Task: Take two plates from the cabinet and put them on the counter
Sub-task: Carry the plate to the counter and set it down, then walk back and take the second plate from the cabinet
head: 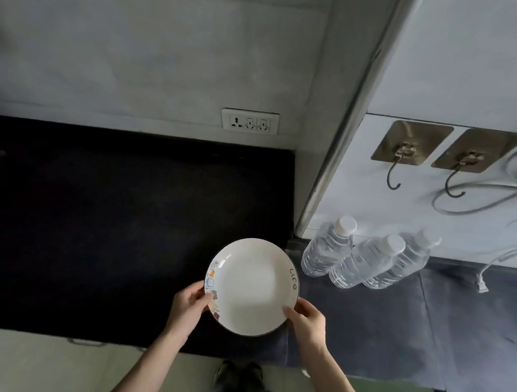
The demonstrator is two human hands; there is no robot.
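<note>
Here, head view: 1 white plate (251, 287) sits between the 2 hands, low over the dark counter (90, 227); whether it already rests on the surface cannot be told. The left hand (191, 304) pinches the rim at its decorated side, thumb on top, and the right hand (307, 319) closes on the opposite rim, thumb likewise over the edge. 3 water bottles (361, 258) stand beyond and outward of the right hand, near the plate but apart from it. Judged from its look, the plate is glazed ceramic: stiff, moderately heavy, smooth and breakable, so opposed rim grips suit it and a gentle set-down is advisable.
</note>
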